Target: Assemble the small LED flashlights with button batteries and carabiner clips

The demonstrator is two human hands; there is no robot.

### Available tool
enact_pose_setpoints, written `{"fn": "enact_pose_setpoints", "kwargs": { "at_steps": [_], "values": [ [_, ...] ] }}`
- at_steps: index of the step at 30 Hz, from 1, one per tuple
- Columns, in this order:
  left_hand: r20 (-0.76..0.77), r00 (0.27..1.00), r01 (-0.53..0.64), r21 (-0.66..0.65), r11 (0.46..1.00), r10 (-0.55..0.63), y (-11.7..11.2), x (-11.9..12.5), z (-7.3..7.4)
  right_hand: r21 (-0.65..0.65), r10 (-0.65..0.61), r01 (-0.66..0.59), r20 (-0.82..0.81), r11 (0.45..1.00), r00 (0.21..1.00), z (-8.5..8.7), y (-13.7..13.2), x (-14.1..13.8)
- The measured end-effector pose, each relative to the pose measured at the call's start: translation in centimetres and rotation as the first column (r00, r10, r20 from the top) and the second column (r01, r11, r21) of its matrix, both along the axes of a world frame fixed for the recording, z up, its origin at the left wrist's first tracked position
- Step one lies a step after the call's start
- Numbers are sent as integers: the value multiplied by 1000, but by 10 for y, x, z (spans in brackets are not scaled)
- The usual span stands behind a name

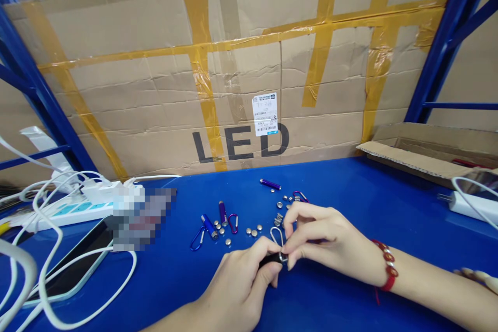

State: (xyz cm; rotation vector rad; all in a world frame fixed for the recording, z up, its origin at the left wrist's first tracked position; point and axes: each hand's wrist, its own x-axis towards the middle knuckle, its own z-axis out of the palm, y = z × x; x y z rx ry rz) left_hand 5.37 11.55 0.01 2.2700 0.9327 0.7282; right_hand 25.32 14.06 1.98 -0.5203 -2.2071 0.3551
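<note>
My left hand is closed round a small black keychain flashlight low in the middle of the view. My right hand, with a red bead bracelet on its wrist, pinches the silver carabiner clip at the flashlight's end. Just beyond the hands, on the blue table, lie a blue flashlight with a blue clip, a purple flashlight with a pink clip, another purple flashlight body and several small silver button cells.
A white power strip with white plugs and looping cables sits at the left, a phone beside it. An open cardboard box stands at the right, with a white charger. A taped cardboard sheet marked LED backs the table between blue rack posts.
</note>
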Motion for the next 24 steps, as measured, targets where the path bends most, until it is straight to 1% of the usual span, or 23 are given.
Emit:
{"fn": "enact_pose_setpoints", "kwargs": {
  "at_steps": [3,5,6,8,11,13,16,21,24],
  "values": [
    [6,1000,2,4,1000,-2,0,0,-1,-124,-12,9,-30,992,999,2,0,-3],
    [8,1000,5,-2,1000,-5,0,0,0,-250,-28,16,-43,968,999,1,1,-4],
    [4,1000,5,-3,1000,-5,0,-1,0,-324,-34,16,-51,946,998,0,2,-4],
    [-9,1000,4,1,1000,-4,-1,-1,1,-467,-38,-1,-75,884,996,-1,4,-5],
    [-25,1000,1,6,1000,-1,-2,0,2,-621,-19,-50,-105,782,994,-4,7,-5],
    [-21,1000,3,9,1000,-3,-3,0,1,-671,0,-74,-109,737,994,-6,8,-5],
    [2,1000,2,21,1000,-3,-3,0,0,-704,13,-86,-109,705,994,-6,8,-5],
    [21,1000,-12,76,997,10,-1,-1,-1,-717,11,-98,-125,690,992,-6,7,-6],
    [28,999,-27,76,997,25,-1,-1,0,-729,9,-94,-119,678,993,-6,6,-6]
  ]
}}
